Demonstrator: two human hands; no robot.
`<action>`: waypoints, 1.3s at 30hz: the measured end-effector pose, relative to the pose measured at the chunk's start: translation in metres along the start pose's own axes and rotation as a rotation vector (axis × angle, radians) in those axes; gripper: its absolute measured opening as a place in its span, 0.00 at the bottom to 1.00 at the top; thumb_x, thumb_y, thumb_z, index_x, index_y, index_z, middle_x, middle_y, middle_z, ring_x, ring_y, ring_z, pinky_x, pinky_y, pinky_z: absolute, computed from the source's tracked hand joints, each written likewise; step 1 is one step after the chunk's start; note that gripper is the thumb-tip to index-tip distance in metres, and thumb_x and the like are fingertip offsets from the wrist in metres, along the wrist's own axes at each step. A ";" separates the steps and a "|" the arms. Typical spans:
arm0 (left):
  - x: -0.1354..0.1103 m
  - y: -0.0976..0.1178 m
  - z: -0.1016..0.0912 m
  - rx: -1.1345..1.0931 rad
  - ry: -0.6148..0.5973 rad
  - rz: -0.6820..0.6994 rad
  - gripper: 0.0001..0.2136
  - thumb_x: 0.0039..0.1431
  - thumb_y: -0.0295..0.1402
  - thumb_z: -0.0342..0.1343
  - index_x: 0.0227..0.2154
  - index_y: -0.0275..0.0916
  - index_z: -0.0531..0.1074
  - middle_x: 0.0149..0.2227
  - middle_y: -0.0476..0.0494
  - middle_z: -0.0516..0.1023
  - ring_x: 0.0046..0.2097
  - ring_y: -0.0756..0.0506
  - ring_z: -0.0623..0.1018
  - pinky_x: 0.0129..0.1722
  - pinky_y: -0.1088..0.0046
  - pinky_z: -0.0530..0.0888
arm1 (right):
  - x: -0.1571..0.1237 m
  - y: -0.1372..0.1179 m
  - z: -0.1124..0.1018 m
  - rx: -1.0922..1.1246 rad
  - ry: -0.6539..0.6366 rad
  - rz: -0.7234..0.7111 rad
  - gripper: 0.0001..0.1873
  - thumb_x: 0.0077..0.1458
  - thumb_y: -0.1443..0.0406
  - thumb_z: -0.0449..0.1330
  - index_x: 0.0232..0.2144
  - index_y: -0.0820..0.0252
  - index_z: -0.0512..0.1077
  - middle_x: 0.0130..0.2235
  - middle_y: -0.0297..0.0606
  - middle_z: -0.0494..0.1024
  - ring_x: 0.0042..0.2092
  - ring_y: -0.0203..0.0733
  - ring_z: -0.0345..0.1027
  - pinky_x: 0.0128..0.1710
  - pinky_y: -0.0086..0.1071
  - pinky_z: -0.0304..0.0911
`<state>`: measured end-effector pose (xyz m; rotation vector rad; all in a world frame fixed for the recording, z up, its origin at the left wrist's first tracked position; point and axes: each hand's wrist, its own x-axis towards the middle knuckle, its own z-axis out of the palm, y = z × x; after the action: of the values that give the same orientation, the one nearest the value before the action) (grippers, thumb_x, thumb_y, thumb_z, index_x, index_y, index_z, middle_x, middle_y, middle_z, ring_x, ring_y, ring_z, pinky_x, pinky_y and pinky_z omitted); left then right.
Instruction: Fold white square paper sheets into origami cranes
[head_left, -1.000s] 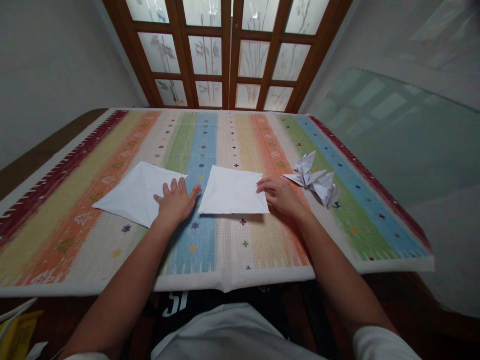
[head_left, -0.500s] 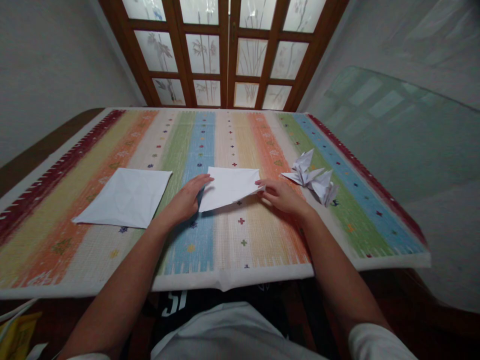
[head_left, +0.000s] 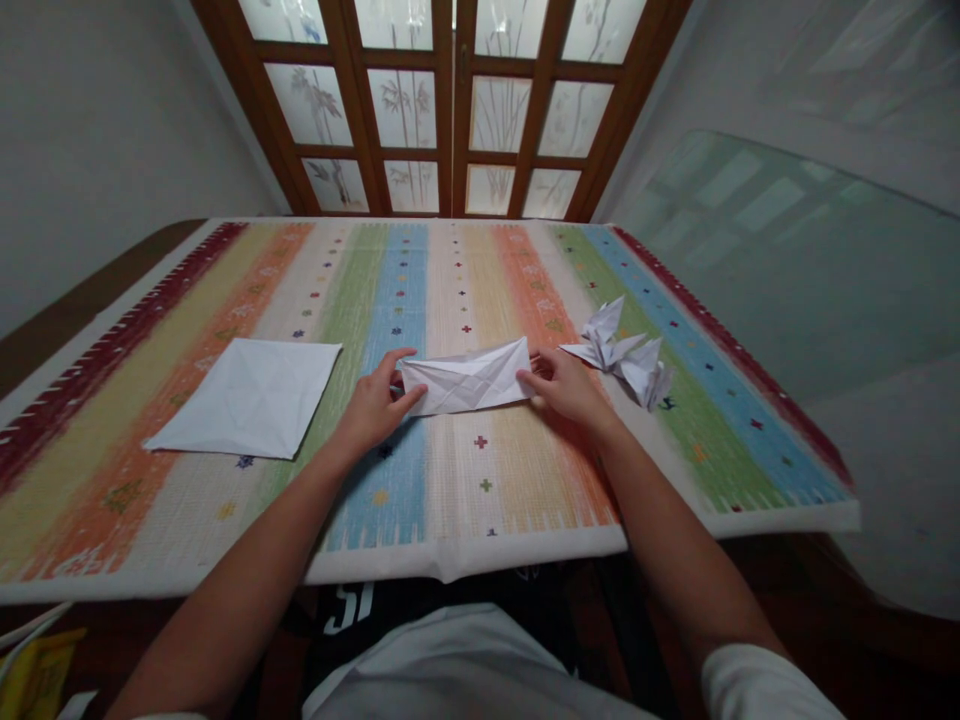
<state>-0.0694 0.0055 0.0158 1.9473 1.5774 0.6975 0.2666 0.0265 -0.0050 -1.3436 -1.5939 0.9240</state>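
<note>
A creased white paper sheet (head_left: 466,379) is lifted off the striped mat, its near edge raised and folded toward the far edge. My left hand (head_left: 373,406) pinches its left corner. At the sheet's right corner, my right hand (head_left: 568,387) pinches the paper too. A second flat white sheet (head_left: 247,396) lies on the mat to the left, apart from my left hand.
Two folded white paper cranes (head_left: 624,353) lie just right of my right hand. The colourful striped mat (head_left: 420,480) covers the table. Wooden doors with frosted glass (head_left: 442,100) stand behind it. A glass pane (head_left: 810,270) leans at the right. Yellow paper (head_left: 30,670) sits at bottom left.
My left hand left the left sheet and moved to the middle sheet. Both hands took its corners and lifted its near edge up and away from me.
</note>
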 end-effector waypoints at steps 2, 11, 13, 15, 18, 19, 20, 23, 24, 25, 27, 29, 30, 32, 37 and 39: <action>-0.001 -0.003 0.006 0.026 0.064 -0.016 0.32 0.68 0.35 0.63 0.72 0.43 0.62 0.45 0.43 0.83 0.39 0.43 0.83 0.49 0.59 0.82 | -0.002 -0.003 0.003 0.012 0.031 0.010 0.21 0.48 0.61 0.72 0.46 0.51 0.78 0.33 0.31 0.79 0.31 0.40 0.70 0.30 0.30 0.64; -0.010 0.004 0.021 0.245 -0.034 0.407 0.18 0.74 0.30 0.53 0.62 0.44 0.76 0.64 0.34 0.74 0.57 0.38 0.79 0.64 0.52 0.77 | -0.009 -0.009 0.011 0.015 -0.218 0.015 0.07 0.55 0.61 0.67 0.31 0.53 0.87 0.25 0.38 0.82 0.27 0.40 0.72 0.25 0.31 0.62; -0.013 0.008 0.026 0.252 -0.147 0.495 0.18 0.76 0.36 0.54 0.64 0.45 0.76 0.66 0.33 0.74 0.61 0.36 0.78 0.65 0.51 0.76 | -0.010 -0.009 0.010 0.076 -0.322 0.058 0.10 0.54 0.62 0.66 0.35 0.54 0.88 0.25 0.37 0.82 0.26 0.40 0.74 0.25 0.30 0.64; -0.016 0.010 0.029 0.301 -0.216 0.525 0.20 0.75 0.42 0.57 0.66 0.46 0.75 0.68 0.34 0.74 0.63 0.33 0.76 0.64 0.48 0.75 | -0.012 -0.010 0.007 0.077 -0.425 0.045 0.14 0.53 0.65 0.65 0.39 0.55 0.88 0.27 0.36 0.83 0.27 0.40 0.75 0.27 0.30 0.66; -0.017 0.011 0.031 0.361 -0.245 0.504 0.22 0.73 0.45 0.60 0.66 0.46 0.75 0.68 0.34 0.76 0.63 0.30 0.75 0.64 0.46 0.74 | -0.014 -0.015 0.002 -0.052 -0.487 -0.063 0.20 0.50 0.70 0.64 0.44 0.54 0.88 0.32 0.35 0.83 0.31 0.39 0.73 0.32 0.32 0.68; -0.017 0.011 0.031 0.365 -0.243 0.496 0.22 0.73 0.45 0.60 0.65 0.46 0.76 0.68 0.34 0.77 0.64 0.30 0.75 0.64 0.45 0.73 | -0.015 -0.016 0.000 -0.108 -0.484 -0.103 0.21 0.50 0.71 0.65 0.45 0.52 0.88 0.34 0.36 0.82 0.32 0.40 0.73 0.34 0.33 0.69; -0.017 0.011 0.030 0.366 -0.241 0.491 0.22 0.73 0.45 0.60 0.65 0.45 0.76 0.68 0.34 0.77 0.64 0.30 0.75 0.64 0.45 0.73 | -0.016 -0.017 -0.001 -0.162 -0.472 -0.140 0.22 0.49 0.72 0.66 0.46 0.51 0.87 0.37 0.36 0.81 0.34 0.41 0.72 0.37 0.34 0.70; -0.016 0.011 0.029 0.358 -0.237 0.484 0.20 0.73 0.45 0.60 0.63 0.45 0.77 0.67 0.36 0.78 0.63 0.30 0.75 0.63 0.45 0.72 | -0.017 -0.018 -0.002 -0.306 -0.423 -0.230 0.22 0.50 0.71 0.71 0.48 0.48 0.87 0.44 0.39 0.75 0.41 0.45 0.71 0.45 0.39 0.72; -0.016 0.011 0.029 0.354 -0.235 0.481 0.20 0.73 0.45 0.60 0.62 0.45 0.78 0.67 0.36 0.78 0.63 0.30 0.75 0.63 0.45 0.72 | -0.017 -0.018 -0.002 -0.343 -0.405 -0.252 0.20 0.52 0.70 0.72 0.48 0.48 0.87 0.45 0.40 0.73 0.43 0.46 0.71 0.48 0.41 0.72; -0.016 0.011 0.029 0.348 -0.235 0.481 0.19 0.72 0.45 0.61 0.61 0.46 0.78 0.67 0.37 0.78 0.63 0.30 0.76 0.63 0.46 0.72 | -0.017 -0.019 -0.001 -0.371 -0.388 -0.274 0.18 0.53 0.68 0.73 0.47 0.48 0.87 0.45 0.41 0.73 0.46 0.48 0.71 0.50 0.42 0.71; -0.016 0.011 0.028 0.330 -0.233 0.487 0.18 0.71 0.45 0.63 0.59 0.45 0.78 0.66 0.37 0.79 0.63 0.31 0.76 0.63 0.46 0.73 | -0.015 -0.020 0.000 -0.396 -0.350 -0.326 0.12 0.57 0.64 0.75 0.44 0.47 0.88 0.47 0.42 0.73 0.51 0.51 0.71 0.56 0.46 0.69; -0.015 0.011 0.028 0.306 -0.225 0.500 0.16 0.71 0.45 0.63 0.55 0.45 0.79 0.64 0.38 0.81 0.62 0.31 0.77 0.63 0.47 0.73 | -0.013 -0.021 0.003 -0.378 -0.311 -0.368 0.04 0.62 0.61 0.73 0.40 0.48 0.87 0.49 0.44 0.76 0.53 0.53 0.72 0.59 0.48 0.68; -0.015 0.011 0.028 0.293 -0.221 0.506 0.14 0.71 0.45 0.63 0.53 0.44 0.79 0.62 0.38 0.82 0.61 0.32 0.77 0.62 0.47 0.73 | -0.012 -0.021 0.004 -0.359 -0.298 -0.377 0.03 0.65 0.60 0.71 0.39 0.49 0.86 0.49 0.44 0.77 0.53 0.53 0.73 0.59 0.48 0.68; -0.014 0.011 0.029 0.269 -0.210 0.507 0.11 0.72 0.44 0.62 0.49 0.43 0.79 0.58 0.38 0.84 0.58 0.33 0.79 0.60 0.49 0.74 | -0.011 -0.021 0.008 -0.327 -0.285 -0.372 0.07 0.69 0.60 0.67 0.37 0.52 0.85 0.48 0.44 0.80 0.50 0.51 0.75 0.56 0.47 0.69; -0.013 0.011 0.032 0.257 -0.155 0.437 0.08 0.72 0.39 0.60 0.47 0.42 0.77 0.46 0.37 0.85 0.50 0.35 0.82 0.53 0.53 0.76 | -0.011 -0.011 0.029 -0.373 -0.185 -0.280 0.07 0.70 0.62 0.65 0.46 0.57 0.82 0.43 0.43 0.83 0.43 0.48 0.76 0.49 0.42 0.71; -0.013 0.012 0.033 0.260 -0.131 0.422 0.08 0.72 0.37 0.60 0.47 0.41 0.76 0.44 0.37 0.85 0.48 0.35 0.82 0.52 0.54 0.76 | -0.010 -0.007 0.037 -0.437 -0.132 -0.277 0.10 0.70 0.62 0.65 0.50 0.58 0.83 0.46 0.46 0.83 0.48 0.51 0.76 0.53 0.45 0.70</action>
<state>-0.0406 -0.0117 -0.0011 2.5033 1.2380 0.5278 0.2300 0.0145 -0.0139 -1.3186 -2.1079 0.5209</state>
